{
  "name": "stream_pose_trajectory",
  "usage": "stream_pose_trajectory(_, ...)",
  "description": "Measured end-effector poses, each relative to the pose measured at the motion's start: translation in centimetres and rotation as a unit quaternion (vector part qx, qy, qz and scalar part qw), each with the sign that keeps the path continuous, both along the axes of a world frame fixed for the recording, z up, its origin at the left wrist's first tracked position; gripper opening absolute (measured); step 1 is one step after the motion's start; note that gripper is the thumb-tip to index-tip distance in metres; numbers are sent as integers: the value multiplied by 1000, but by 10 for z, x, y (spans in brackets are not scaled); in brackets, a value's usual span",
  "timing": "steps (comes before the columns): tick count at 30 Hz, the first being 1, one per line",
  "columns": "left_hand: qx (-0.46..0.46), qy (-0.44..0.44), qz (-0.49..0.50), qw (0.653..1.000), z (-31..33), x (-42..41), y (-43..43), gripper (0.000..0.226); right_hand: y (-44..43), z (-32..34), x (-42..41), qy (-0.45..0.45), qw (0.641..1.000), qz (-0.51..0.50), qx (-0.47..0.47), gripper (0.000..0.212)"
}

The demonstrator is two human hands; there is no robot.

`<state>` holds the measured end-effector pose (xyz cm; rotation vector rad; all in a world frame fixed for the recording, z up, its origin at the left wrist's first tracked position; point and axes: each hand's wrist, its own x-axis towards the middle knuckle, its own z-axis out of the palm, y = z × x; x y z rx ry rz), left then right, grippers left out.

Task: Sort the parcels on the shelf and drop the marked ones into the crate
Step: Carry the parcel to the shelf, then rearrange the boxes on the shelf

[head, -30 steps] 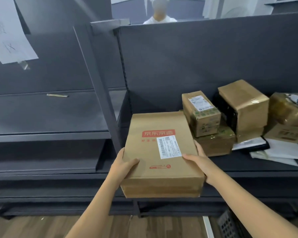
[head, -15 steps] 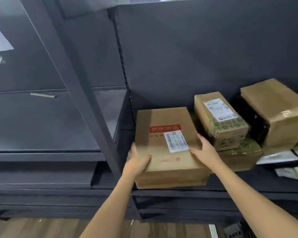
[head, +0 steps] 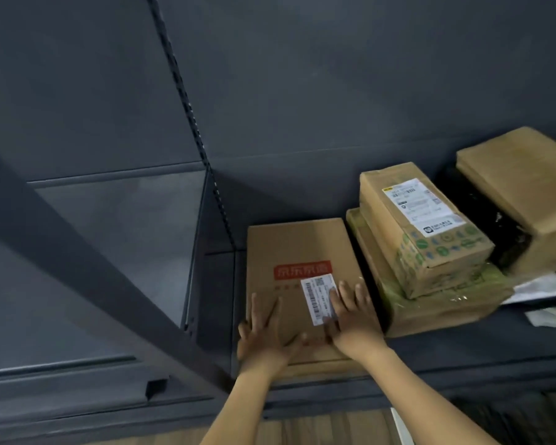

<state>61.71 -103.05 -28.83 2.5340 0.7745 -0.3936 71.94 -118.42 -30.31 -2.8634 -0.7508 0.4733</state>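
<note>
Flat cardboard parcel [head: 297, 277] lying on dark shelf [head: 463, 354] at 5 o'clock, left hand [head: 264, 338] and right hand [head: 353, 319] spread flat on its top, pinching nothing, two stacked parcels [head: 424, 239] touching at its 3 o'clock

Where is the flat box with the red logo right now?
In the head view, the flat box lies on the shelf, lower centre, left of the stacked parcels, both hands flat on it.

Parcel stockrm: dark metal shelving [head: 463, 358] w/ labelled cardboard parcels [head: 421, 226].
</note>
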Motion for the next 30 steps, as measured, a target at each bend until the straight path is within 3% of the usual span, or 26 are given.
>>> stream_pose_trajectory(2, 17, 7, -9, 1000, 0, 6, 3, 84, 2, -5, 2, -25, 1000, 7, 0, 77)
stream_pose_trajectory(5, 30, 0, -14, 999, 0, 11, 4, 83, 2, -11, 9, -23, 1000, 17, 0, 119)
stream_pose_trajectory(6, 33, 1, -14, 999, -1, 13, 4, 82, 2, -13, 11, -21, 1000, 14, -1, 123)
stream_pose_trajectory(8, 39, 0, -17, 999, 0, 16, 5, 83, 5, -13, 17, -6, 1000, 7, 4, 116)
stream_pose_trajectory(12, 45, -22, -12, 999, -2, 22, 8, 80, 9, -21, 23, -26, 999, 9, -43, 80)
stream_pose_trajectory(17, 47, -9, -6, 999, -4, 24, 6, 80, 4, -13, 21, 8, 1000, 28, 6, 105)
stream_pose_trajectory(21, 36, 31, -4, 999, -2, 29, 7, 79, 5, -6, 24, 43, 999, 17, -8, 92)
stream_pose_trajectory(23, 73, 65, -20, 995, 9, 32, 2, 80, 4, 17, 28, 98, 994, 33, -36, 74)
stream_pose_trajectory(25, 84, 74, -16, 994, 34, 41, -9, 80, -3, 55, 29, 146, 986, 68, 50, 65)
stream_pose_trajectory(27, -20, 0, 33, 999, 64, 60, -28, 79, -23, 108, 25, 120, 959, 77, 243, 55)
stream_pose_trajectory(30, -207, -169, 107, 958, 99, 103, -63, 78, -74, 183, 28, -108, 868, 1, 484, 35)
